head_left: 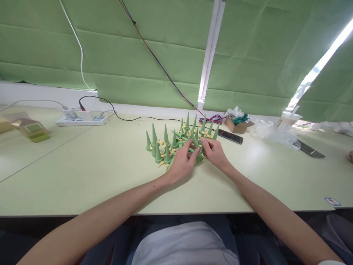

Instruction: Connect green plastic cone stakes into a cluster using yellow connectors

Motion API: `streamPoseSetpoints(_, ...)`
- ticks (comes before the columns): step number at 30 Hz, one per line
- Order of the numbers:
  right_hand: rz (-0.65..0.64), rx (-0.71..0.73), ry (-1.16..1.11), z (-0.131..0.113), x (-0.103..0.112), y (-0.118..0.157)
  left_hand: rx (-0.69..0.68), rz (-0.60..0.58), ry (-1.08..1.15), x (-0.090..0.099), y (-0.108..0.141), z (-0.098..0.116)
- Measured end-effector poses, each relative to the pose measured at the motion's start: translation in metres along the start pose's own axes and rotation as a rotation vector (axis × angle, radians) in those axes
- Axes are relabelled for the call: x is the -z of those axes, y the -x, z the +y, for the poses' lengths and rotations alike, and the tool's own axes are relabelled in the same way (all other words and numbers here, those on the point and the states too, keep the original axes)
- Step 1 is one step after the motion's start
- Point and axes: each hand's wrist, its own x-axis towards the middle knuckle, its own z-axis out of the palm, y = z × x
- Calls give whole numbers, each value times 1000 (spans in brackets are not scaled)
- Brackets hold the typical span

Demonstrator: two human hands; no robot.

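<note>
A cluster of green pointed cones [154, 138] stands upright on the table, with small yellow pieces [160, 142] among their bases. Several green cones at the middle of the cluster lie on their sides. My left hand [182, 162] is closed, thumb and fingers around a tilted green cone [195, 140]. Close beside it, my right hand [214, 151] pinches at the base of that cone; whatever is between its fingertips is hidden or too small to name. More upright cones [203, 125] stand just behind both hands.
Behind the cones lie a phone [231, 137] and a small cardboard box [237, 126] with plastic and green cloth. Farther right are clear plastic bags [271, 132], a cup [289, 118] and a dark flat object [310, 149]. A power strip [82, 120] and an open package [34, 129] are left.
</note>
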Motion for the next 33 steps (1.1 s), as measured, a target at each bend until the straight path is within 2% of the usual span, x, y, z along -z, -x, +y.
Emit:
streamPoseSetpoints(9,83,-39,-184,-2,-4,1,109,93,168,-1,-3,-4)
streamPoseSetpoints(12,75,-39,-207,-3,-3,2,149,82,202,0,-4,-3)
streamPoseSetpoints(18,-20,30,-122,-4,-2,4,199,17,241,1,-3,-1)
streamPoseSetpoints(33,-60,36,-73,-5,-2,4,175,-11,234,2,-4,-7)
